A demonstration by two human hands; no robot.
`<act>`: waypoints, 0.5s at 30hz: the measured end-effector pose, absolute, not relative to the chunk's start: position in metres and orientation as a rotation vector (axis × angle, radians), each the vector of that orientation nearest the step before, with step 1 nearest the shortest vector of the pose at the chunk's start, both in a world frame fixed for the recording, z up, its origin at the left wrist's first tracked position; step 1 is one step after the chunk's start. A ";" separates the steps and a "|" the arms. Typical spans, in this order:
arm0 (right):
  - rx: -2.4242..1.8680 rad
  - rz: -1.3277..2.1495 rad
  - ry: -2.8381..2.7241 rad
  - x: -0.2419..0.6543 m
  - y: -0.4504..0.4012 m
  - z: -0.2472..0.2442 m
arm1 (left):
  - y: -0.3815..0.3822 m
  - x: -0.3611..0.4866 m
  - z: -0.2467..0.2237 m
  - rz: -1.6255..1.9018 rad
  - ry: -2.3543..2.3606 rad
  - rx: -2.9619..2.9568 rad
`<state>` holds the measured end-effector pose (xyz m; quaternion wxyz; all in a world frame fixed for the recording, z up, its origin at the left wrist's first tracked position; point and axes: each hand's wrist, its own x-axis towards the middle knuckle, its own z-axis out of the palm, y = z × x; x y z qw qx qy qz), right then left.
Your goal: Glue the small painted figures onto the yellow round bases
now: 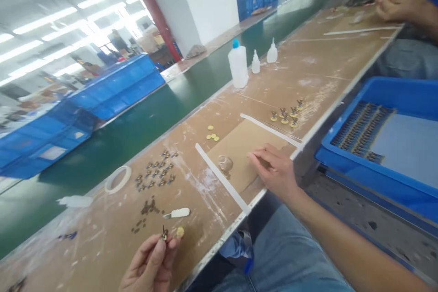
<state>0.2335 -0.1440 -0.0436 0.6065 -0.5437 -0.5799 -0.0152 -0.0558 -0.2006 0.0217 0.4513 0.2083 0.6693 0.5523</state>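
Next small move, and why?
Probably bring the right hand over to the left hand: the left pinches a figure, a yellow disc shows beside it, and several other figures stand on such discs.

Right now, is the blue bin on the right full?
The blue bin is only partly full: small figures sit in rows toward picture left, while pale lining shows at right.

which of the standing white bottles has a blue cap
The largest bottle, leftmost of the three standing in view; the two smaller bottles to its right have white pointed tops instead.
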 end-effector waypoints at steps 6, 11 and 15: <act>-1.232 -0.057 -1.401 0.234 -0.145 -0.046 | -0.178 -0.109 0.029 1.565 1.628 0.603; -1.225 -0.101 -1.438 0.235 -0.142 -0.049 | -0.132 -0.161 0.028 1.517 1.852 0.770; -1.232 -0.107 -1.465 0.235 -0.142 -0.049 | -0.103 -0.187 0.025 1.349 2.083 0.958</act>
